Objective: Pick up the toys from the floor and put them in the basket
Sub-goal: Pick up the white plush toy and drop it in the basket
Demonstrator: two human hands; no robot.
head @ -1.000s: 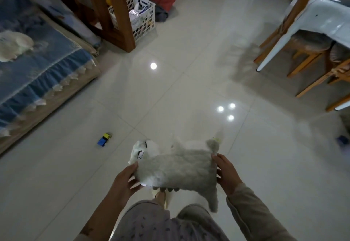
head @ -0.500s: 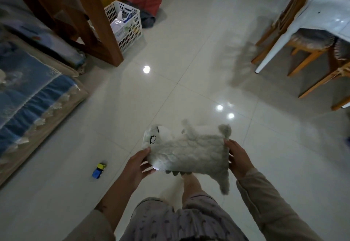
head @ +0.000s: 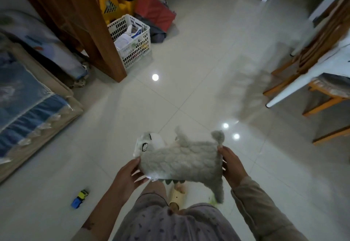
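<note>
You hold the plush toy (head: 180,159) off the floor between both hands: your left hand (head: 128,176) cups its head end, your right hand (head: 232,165) grips its rear. The white basket (head: 132,40) stands at eleven o'clock; a toy car (head: 80,199) lies at eight o'clock.
</note>
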